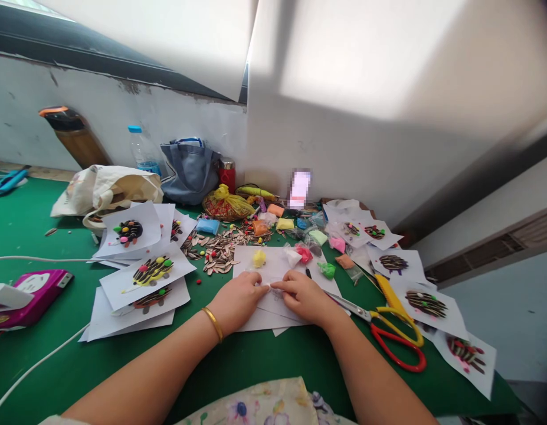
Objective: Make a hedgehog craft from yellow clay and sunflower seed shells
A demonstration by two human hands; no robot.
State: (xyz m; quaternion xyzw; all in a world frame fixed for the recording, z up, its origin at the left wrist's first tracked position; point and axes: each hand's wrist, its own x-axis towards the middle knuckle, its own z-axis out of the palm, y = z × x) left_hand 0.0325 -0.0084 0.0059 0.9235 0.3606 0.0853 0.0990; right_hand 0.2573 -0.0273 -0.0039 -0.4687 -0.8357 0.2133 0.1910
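My left hand (238,302), with a gold bangle on its wrist, rests on white paper sheets (249,321), fingers bent and drawn together. My right hand (305,300) lies opposite, index finger pointing inward, other fingers curled. The fingertips nearly meet over a tiny pale bit that I cannot make out. Faint drawn lines show on the paper between the hands. Just beyond them lie a yellow clay lump (259,258), a white clay lump (292,255), red clay (304,254) and green clay (327,270) in plastic wrap. A dark pen (308,273) lies beside my right hand.
Scissors (382,321) with red and yellow handles lie at right. Cards with seed-and-clay hedgehogs are stacked at left (151,273) and right (426,304). Sunflower seeds (220,254), clay packets, bags, bottles and a phone (300,189) line the back. A magenta device (32,298) sits far left.
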